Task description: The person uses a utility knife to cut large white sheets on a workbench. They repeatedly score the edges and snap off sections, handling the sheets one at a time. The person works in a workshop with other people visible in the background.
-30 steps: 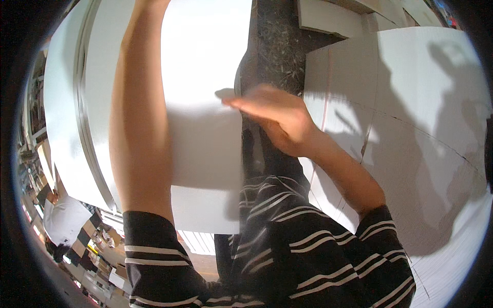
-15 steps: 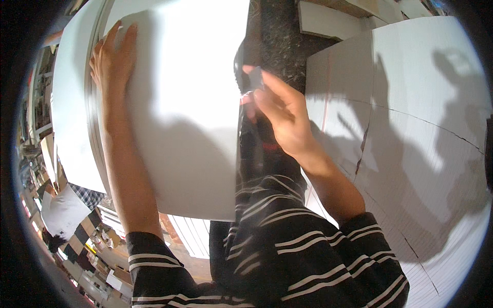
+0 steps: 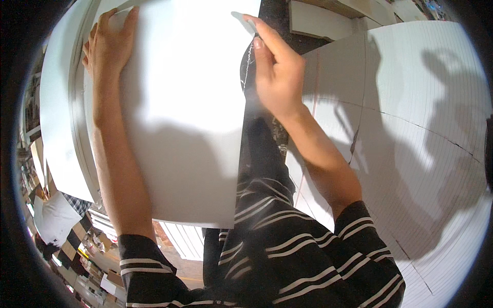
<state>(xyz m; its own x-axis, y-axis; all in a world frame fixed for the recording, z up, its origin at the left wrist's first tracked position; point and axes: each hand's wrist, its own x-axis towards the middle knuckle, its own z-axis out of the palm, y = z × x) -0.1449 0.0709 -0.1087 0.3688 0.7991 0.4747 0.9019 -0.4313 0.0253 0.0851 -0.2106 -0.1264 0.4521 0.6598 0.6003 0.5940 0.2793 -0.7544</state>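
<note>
Big white sheet (image 3: 185,113) fills centre-left of the frame, lying over more white sheets (image 3: 59,118) at far left. Left hand (image 3: 108,43), upper left, lies flat, fingers spread, palm down on the sheet's top left corner — pressing, no closed grip. Right hand (image 3: 275,72), top centre, pinches the sheet's right edge btwn thumb and fingers, so grip closed on it. White lined boards (image 3: 405,133) cover the right side; striped sleeves w/ dark shirt at bottom.
</note>
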